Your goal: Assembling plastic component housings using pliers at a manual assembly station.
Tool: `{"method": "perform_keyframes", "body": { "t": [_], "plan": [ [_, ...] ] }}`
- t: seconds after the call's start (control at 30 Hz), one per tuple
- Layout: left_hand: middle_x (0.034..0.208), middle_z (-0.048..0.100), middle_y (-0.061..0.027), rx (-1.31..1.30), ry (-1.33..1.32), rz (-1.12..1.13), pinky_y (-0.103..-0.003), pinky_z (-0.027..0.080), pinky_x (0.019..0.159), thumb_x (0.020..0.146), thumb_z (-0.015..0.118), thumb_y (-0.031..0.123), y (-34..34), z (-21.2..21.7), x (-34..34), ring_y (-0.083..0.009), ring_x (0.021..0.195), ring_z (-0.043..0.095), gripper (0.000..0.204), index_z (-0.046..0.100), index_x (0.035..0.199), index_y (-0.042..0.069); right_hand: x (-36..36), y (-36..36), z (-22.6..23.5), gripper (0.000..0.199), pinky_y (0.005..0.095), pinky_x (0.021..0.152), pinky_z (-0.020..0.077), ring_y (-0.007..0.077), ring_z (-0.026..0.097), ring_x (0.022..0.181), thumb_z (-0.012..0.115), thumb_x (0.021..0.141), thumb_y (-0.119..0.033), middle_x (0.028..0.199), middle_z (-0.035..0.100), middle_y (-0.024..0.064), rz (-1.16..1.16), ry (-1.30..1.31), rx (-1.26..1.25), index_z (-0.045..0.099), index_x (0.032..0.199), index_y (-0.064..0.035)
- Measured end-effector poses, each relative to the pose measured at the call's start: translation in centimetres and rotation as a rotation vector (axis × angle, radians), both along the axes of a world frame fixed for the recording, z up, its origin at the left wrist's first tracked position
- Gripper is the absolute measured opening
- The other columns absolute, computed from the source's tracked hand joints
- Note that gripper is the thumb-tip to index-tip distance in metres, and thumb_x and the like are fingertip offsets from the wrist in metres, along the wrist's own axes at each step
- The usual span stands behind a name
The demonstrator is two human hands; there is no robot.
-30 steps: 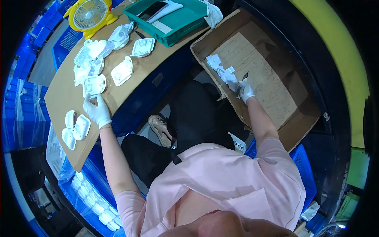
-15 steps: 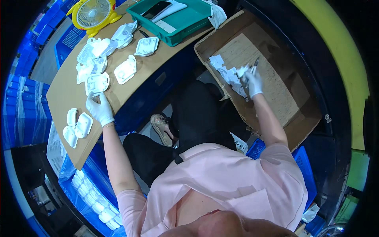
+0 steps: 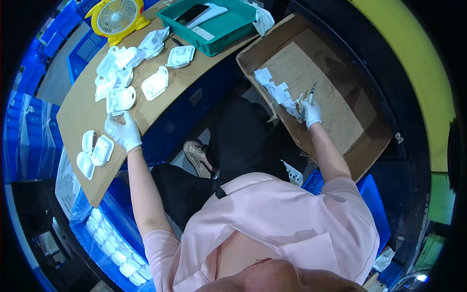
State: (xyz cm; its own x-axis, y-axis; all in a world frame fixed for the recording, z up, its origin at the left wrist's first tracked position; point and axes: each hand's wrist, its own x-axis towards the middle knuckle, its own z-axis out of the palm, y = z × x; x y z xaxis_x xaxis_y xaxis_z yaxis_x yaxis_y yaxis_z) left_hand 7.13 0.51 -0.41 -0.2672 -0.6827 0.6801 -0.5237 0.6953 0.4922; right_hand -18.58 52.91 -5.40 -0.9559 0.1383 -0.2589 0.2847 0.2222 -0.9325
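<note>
Fingers and thumb of my left hand (image 3: 123,132) touch the near edge of a white plastic case (image 3: 120,100) on the worktop (image 3: 73,117). I can't tell if they grip it tight. The case lies just past that hand, away from me, and looks a bit longer from side to side. My right hand (image 3: 312,114) is well off, over the cardboard box (image 3: 377,148), closed around a thin pointed tool (image 3: 313,89). White scraps (image 3: 275,88) lie next to this hand, by the box's left side. More white cases (image 3: 109,64) sit near the worktop's left edge, and three white pieces (image 3: 103,150) sit near its closest corner.
</note>
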Motion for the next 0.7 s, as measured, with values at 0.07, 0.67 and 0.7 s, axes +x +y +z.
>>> {"method": "perform_keyframes", "body": {
  "t": [0.07, 0.67, 0.7],
  "plan": [
    [0.108, 0.053, -0.0202, -0.008, 0.000, 0.067, -0.041, 0.038, 0.093, 0.078, 0.068, 0.025, 0.6, 0.3, 0.2, -0.0333, 0.103, 0.050, 0.050, 0.052, 0.114, -0.005, -0.3, 0.5, 0.4, 0.016, 0.0282, 0.057, 0.0489, 0.0146, 0.059, 0.061, 0.064, 0.080, -0.014, 0.074, 0.061, 0.0049, 0.022, 0.000, -0.082, 0.059, 0.092, -0.0039],
    [0.121, 0.054, -0.0219, 0.548, -1.355, -1.022, -0.042, 0.039, 0.097, 0.083, 0.050, 0.029, 12.6, -16.7, 4.6, -0.0367, 0.113, 0.051, 0.038, 0.061, 0.111, 0.006, 9.1, 11.6, 18.9, 0.037, 0.0354, 0.084, 0.0496, 0.0201, 0.062, 0.078, 0.064, 0.078, -0.020, 0.087, 0.061, 0.0091, 0.581, -0.221, -0.099, 0.054, 0.106, 0.0011],
    [0.125, 0.052, -0.0219, 0.657, -1.460, -1.018, -0.041, 0.039, 0.098, 0.084, 0.051, 0.030, 12.4, -16.7, 4.5, -0.0363, 0.114, 0.051, 0.040, 0.059, 0.115, 0.006, 10.7, 12.8, 20.7, 0.037, 0.0360, 0.083, 0.0498, 0.0192, 0.061, 0.074, 0.066, 0.077, -0.022, 0.083, 0.061, 0.0082, 0.592, -0.227, 0.000, 0.055, 0.104, 0.0009]
  ]
}}
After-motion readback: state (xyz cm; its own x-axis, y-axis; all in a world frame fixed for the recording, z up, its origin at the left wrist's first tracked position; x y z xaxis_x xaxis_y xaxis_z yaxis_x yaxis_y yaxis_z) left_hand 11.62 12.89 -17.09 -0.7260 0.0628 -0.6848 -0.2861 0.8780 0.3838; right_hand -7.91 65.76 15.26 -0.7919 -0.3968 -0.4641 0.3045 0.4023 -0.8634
